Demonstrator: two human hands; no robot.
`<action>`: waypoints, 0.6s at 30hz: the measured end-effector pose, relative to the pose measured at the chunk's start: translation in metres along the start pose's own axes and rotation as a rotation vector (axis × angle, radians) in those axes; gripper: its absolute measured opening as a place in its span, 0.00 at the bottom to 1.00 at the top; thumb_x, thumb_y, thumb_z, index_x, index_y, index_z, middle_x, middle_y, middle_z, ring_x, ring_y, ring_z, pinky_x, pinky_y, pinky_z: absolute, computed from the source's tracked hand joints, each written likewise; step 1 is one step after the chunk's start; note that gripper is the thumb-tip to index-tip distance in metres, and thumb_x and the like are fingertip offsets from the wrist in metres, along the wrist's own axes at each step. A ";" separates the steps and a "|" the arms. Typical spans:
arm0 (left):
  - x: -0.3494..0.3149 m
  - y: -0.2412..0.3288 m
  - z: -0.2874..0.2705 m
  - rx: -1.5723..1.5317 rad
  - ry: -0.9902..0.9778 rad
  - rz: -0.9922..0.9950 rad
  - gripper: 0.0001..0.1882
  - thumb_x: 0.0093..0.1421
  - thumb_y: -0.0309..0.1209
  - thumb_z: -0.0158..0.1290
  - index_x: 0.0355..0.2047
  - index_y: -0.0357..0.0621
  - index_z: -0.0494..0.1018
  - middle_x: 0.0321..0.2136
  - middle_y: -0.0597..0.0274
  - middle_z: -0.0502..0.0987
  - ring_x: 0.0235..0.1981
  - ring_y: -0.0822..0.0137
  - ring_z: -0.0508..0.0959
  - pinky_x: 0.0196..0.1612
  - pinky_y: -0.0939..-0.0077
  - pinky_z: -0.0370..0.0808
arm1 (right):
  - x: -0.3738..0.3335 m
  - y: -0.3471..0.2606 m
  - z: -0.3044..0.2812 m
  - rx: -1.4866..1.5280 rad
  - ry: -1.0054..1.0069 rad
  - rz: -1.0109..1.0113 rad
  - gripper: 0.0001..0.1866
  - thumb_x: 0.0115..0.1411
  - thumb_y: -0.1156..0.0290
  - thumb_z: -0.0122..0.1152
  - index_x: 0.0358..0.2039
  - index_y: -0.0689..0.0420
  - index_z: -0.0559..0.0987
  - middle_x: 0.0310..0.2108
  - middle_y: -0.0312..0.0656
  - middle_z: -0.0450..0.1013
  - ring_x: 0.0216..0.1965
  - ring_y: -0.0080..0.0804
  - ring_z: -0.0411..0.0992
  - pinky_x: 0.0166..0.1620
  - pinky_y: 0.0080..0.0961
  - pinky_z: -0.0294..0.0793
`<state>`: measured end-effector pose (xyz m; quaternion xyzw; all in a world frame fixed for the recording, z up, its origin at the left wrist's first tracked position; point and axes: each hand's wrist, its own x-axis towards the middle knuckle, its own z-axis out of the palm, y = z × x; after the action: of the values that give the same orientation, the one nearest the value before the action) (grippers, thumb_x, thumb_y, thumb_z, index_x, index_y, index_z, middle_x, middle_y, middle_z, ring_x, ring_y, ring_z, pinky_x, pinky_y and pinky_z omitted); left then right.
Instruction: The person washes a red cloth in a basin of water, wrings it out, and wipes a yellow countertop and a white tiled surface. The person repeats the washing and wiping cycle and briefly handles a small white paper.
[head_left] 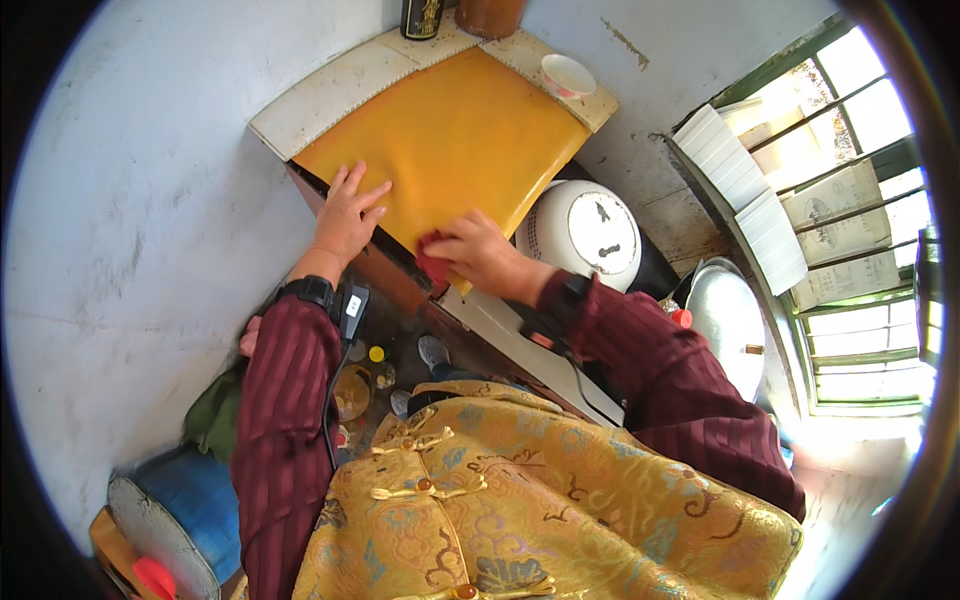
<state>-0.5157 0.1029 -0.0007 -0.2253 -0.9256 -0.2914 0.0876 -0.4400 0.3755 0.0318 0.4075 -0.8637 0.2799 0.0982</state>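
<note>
A smooth yellow-orange cover (450, 130) lies over a tabletop with a pale border. My left hand (347, 215) rests at the cover's near left edge, fingers spread and holding nothing. Close to the cover's near corner, my right hand (488, 255) presses a dark red cloth (433, 260) against the surface. Part of that cloth is hidden under the fingers. Each wrist wears a black band, and a dark cable runs along each forearm.
A bowl (568, 76), a black container (421, 18) and a brown pot (490, 17) stand on the table's far border. Right of the table are a white rounded vessel (588, 232) and a large metal lid (727, 325). Bottles (382, 373) and a blue drum (190, 505) sit lower left.
</note>
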 end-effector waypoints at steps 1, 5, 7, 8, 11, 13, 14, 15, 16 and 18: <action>0.000 0.003 -0.002 0.010 -0.009 -0.008 0.23 0.58 0.31 0.58 0.55 0.62 0.77 0.68 0.52 0.59 0.68 0.41 0.56 0.69 0.59 0.57 | -0.012 0.000 -0.011 0.007 0.007 -0.012 0.18 0.46 0.77 0.66 0.39 0.48 0.83 0.43 0.40 0.74 0.45 0.49 0.71 0.47 0.41 0.72; 0.000 0.019 -0.013 0.095 -0.073 -0.107 0.22 0.59 0.36 0.57 0.55 0.64 0.77 0.68 0.55 0.60 0.69 0.45 0.56 0.69 0.44 0.50 | -0.026 0.022 -0.070 0.048 -0.001 0.005 0.17 0.44 0.81 0.65 0.36 0.50 0.84 0.38 0.41 0.77 0.42 0.48 0.74 0.45 0.39 0.73; 0.004 0.028 -0.019 0.215 -0.153 -0.177 0.22 0.60 0.43 0.57 0.56 0.64 0.76 0.67 0.59 0.61 0.70 0.53 0.54 0.69 0.39 0.46 | -0.010 0.032 -0.086 -0.010 0.125 0.272 0.17 0.44 0.83 0.63 0.35 0.53 0.84 0.35 0.45 0.78 0.41 0.47 0.75 0.43 0.39 0.74; 0.007 0.033 -0.020 0.225 -0.142 -0.175 0.25 0.59 0.46 0.56 0.58 0.61 0.74 0.67 0.58 0.61 0.70 0.52 0.54 0.69 0.39 0.44 | -0.001 0.032 -0.088 -0.079 0.207 0.469 0.16 0.44 0.83 0.62 0.35 0.53 0.84 0.34 0.46 0.77 0.41 0.47 0.75 0.43 0.39 0.74; 0.017 0.045 -0.020 0.281 -0.085 -0.151 0.43 0.56 0.59 0.55 0.64 0.46 0.64 0.69 0.51 0.57 0.71 0.48 0.50 0.70 0.41 0.41 | 0.053 0.034 -0.055 0.117 0.235 0.241 0.19 0.48 0.76 0.63 0.43 0.49 0.82 0.36 0.44 0.76 0.42 0.46 0.74 0.48 0.39 0.71; 0.021 0.051 -0.017 0.322 -0.111 -0.170 0.49 0.53 0.62 0.56 0.67 0.44 0.60 0.70 0.47 0.52 0.72 0.46 0.47 0.70 0.43 0.40 | 0.081 0.033 -0.020 -0.123 0.105 -0.021 0.22 0.50 0.73 0.63 0.48 0.49 0.80 0.41 0.43 0.75 0.44 0.45 0.73 0.52 0.40 0.70; 0.023 0.054 -0.013 0.330 -0.149 -0.197 0.52 0.52 0.64 0.56 0.68 0.43 0.57 0.71 0.45 0.50 0.72 0.45 0.45 0.71 0.44 0.39 | 0.090 0.038 -0.005 -0.199 0.030 -0.142 0.23 0.51 0.72 0.64 0.50 0.50 0.78 0.43 0.42 0.75 0.45 0.45 0.72 0.53 0.41 0.69; 0.024 0.052 -0.014 0.322 -0.318 -0.249 0.58 0.49 0.67 0.56 0.70 0.40 0.52 0.72 0.44 0.44 0.73 0.46 0.40 0.72 0.47 0.37 | 0.095 0.053 0.000 -0.232 0.039 -0.098 0.22 0.51 0.72 0.63 0.50 0.50 0.78 0.45 0.43 0.75 0.46 0.46 0.72 0.53 0.41 0.70; 0.027 0.052 -0.014 0.331 -0.335 -0.257 0.59 0.50 0.68 0.56 0.70 0.40 0.50 0.72 0.44 0.43 0.73 0.46 0.39 0.72 0.47 0.37 | 0.098 0.069 0.004 -0.247 0.065 -0.080 0.21 0.52 0.71 0.62 0.49 0.50 0.79 0.46 0.44 0.74 0.46 0.46 0.72 0.53 0.41 0.70; 0.024 0.051 -0.015 0.358 -0.321 -0.250 0.60 0.50 0.69 0.55 0.72 0.41 0.47 0.72 0.44 0.42 0.74 0.46 0.38 0.72 0.48 0.36 | 0.106 0.117 0.002 -0.269 0.068 -0.034 0.16 0.56 0.69 0.58 0.46 0.51 0.79 0.49 0.47 0.73 0.48 0.48 0.72 0.54 0.40 0.70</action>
<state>-0.5127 0.1404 0.0441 -0.1336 -0.9850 -0.0920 -0.0585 -0.5975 0.3655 0.0254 0.3954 -0.8826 0.1734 0.1861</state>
